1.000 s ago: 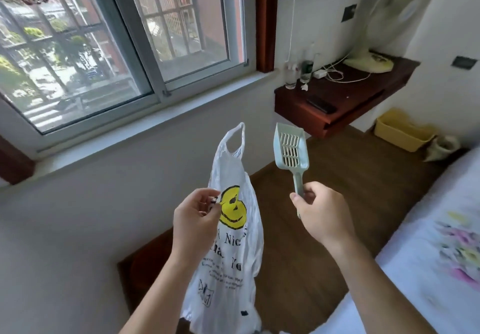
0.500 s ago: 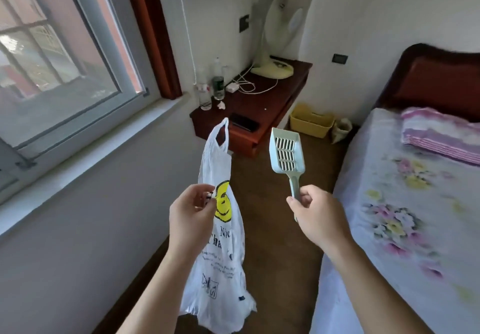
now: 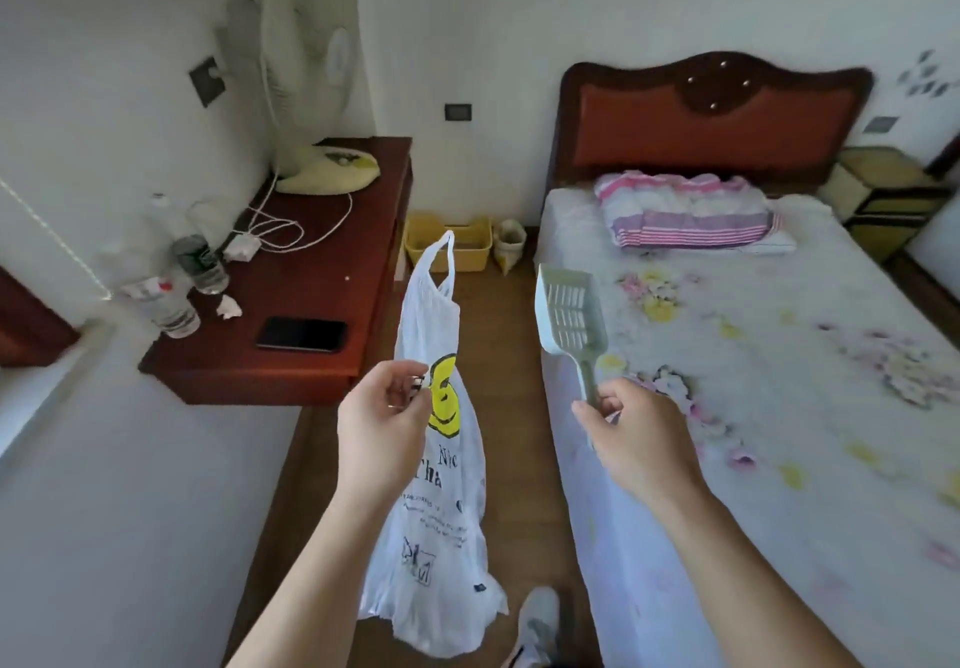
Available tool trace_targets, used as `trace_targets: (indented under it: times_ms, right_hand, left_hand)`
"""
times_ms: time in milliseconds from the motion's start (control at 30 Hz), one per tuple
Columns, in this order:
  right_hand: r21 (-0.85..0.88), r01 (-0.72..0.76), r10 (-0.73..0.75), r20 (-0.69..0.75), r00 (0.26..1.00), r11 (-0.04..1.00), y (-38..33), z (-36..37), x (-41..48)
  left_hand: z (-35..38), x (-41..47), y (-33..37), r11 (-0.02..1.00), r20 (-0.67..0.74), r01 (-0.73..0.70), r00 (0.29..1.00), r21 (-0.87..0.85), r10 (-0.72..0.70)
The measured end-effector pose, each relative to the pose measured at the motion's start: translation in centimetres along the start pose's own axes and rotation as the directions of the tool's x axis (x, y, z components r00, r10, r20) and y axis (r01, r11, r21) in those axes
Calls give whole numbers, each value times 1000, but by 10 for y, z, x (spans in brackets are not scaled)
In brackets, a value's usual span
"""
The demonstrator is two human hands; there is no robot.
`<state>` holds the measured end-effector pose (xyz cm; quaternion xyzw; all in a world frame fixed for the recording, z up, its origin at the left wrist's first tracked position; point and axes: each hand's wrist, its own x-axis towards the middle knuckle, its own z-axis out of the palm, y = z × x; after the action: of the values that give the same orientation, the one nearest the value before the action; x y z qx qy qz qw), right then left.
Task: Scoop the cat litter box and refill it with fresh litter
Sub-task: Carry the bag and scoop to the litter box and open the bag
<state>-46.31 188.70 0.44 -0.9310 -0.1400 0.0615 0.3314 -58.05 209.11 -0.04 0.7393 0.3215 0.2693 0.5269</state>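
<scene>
Showing, head view: a person's left hand (image 3: 382, 428) and right hand (image 3: 636, 439), raised over a strip of wooden floor between a desk (image 3: 322, 278) and a bed (image 3: 753, 355).
Left hand: thumb and fingers pinch a white plastic bag (image 3: 441, 511) near its upper part. The bag hangs free, with one loop handle standing above the hand.
Right hand: fingers are curled round the handle of a scoop (image 3: 571, 314), blade pointing up and away.
Writing: the bag carries a yellow smiley face, then the dark letters "Nic" and "Tha", cut off by folds and the left hand. The small print below is too fine to read, as are the bottle labels.
Counts: one bag, one scoop, one yellow tub (image 3: 475, 257), two plastic bottles (image 3: 200, 262), one phone (image 3: 301, 335), one fan (image 3: 311, 70), one pillow (image 3: 685, 210), one shoe (image 3: 537, 620).
Scoop: pale green plastic with a slotted blade and raised side walls, held just right of the bag and apart from it.
Yellow tub: on the floor at the far wall, between desk and bed, with a small sack (image 3: 509, 244) just beside it. Its contents cannot be told.
</scene>
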Motion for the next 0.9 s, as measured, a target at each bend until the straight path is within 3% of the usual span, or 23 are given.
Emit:
trace_targets:
  times_ms: [333, 567, 900]
  right_hand:
    - [8, 0, 0, -3, 1000, 1000, 17, 10, 189]
    - [29, 83, -84, 29, 996, 996, -13, 1, 310]
    - [-20, 63, -63, 32, 998, 998, -57, 46, 484]
  left_hand:
    - [105, 160, 18, 998, 10, -36, 999, 61, 35]
    - [142, 256, 40, 998, -44, -11, 999, 57, 14]
    - [193, 441, 22, 1000, -39, -4, 999, -2, 4]
